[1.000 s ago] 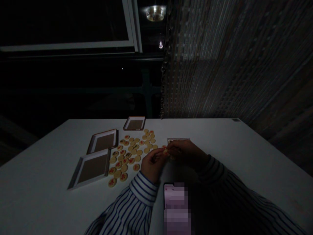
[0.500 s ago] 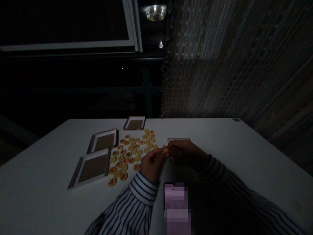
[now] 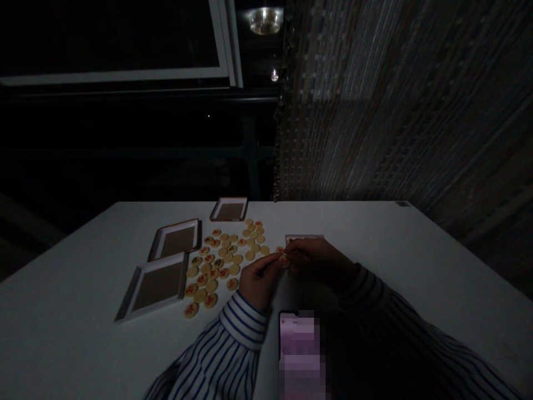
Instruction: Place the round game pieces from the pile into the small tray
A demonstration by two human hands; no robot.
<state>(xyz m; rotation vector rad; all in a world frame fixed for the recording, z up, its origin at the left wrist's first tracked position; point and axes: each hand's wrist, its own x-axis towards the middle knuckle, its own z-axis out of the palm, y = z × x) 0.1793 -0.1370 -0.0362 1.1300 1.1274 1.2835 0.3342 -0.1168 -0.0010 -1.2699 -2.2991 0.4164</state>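
My left hand and my right hand meet near the middle of the table, their fingertips closed on a round Chinese chess piece with a red character. Just behind my right hand lies a box tray, mostly covered by that hand, so its contents are hard to see. To the left of my hands spread many round wooden xiangqi pieces, some showing red or black characters, others plain side up.
Three shallow box parts stand left of the pieces: a near one, a middle one and a far one. A lit phone lies on the white table before me. A bead curtain hangs behind.
Almost nothing differs. The piece at my fingertips has tilted or shifted very slightly; both hands stay in the same place.
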